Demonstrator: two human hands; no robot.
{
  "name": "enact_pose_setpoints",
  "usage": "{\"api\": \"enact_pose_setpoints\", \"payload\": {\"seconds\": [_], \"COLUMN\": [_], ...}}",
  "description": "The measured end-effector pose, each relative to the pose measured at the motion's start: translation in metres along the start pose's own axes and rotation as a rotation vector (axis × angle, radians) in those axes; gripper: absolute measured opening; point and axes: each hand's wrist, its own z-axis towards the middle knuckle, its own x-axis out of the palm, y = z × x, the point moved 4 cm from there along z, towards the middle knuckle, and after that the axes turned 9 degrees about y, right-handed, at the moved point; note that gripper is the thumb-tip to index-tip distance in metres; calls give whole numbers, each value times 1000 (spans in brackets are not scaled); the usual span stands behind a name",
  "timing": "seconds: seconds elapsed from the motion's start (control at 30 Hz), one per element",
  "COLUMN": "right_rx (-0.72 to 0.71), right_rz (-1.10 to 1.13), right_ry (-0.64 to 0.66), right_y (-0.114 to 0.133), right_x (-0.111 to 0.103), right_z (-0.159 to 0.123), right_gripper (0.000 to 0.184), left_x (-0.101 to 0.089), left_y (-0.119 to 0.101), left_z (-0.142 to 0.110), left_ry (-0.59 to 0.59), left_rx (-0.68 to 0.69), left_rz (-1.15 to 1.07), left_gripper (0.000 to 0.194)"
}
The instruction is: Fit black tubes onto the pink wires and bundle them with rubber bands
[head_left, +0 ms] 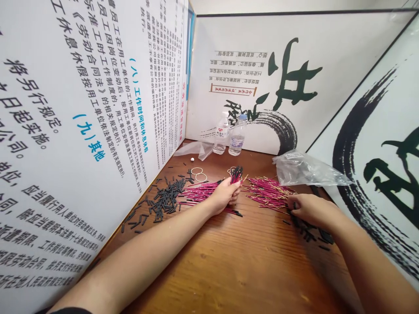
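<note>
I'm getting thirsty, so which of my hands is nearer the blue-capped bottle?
Left. Your left hand, holding a bundle of black-tipped sticks, is almost straight in front of the blue-capped bottle; your right hand is farther off, toward the right, at the loose pink sticks.

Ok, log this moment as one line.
left hand: closed around black-tipped sticks | right hand: beside black pieces, grip unclear | bottles: upright, behind

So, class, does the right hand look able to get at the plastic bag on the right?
Probably yes: the plastic bag lies just beyond the right hand, and nothing tall appears to stand between them.
</note>
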Motion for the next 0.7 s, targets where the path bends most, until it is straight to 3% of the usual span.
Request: {"api": "enact_pose_setpoints", "payload": {"seconds": [0.37, 0.5, 0.7], "right_rx": [19, 38, 46], "right_rz": [7, 7, 61], "right_ry": [15, 26, -59], "right_y": [6, -7, -26], "right_x": [0, 1, 6], "right_z": [-4, -1, 9], "right_gripper": [6, 5, 8], "left_x": [2, 2, 3], "left_y": [-2, -3, -3], "left_z": [-1, -2, -3], "left_ry": [12, -3, -9], "left_rx": [-2, -8, -19], "left_rz": [23, 20, 13], "left_gripper": [18, 18, 21]}}
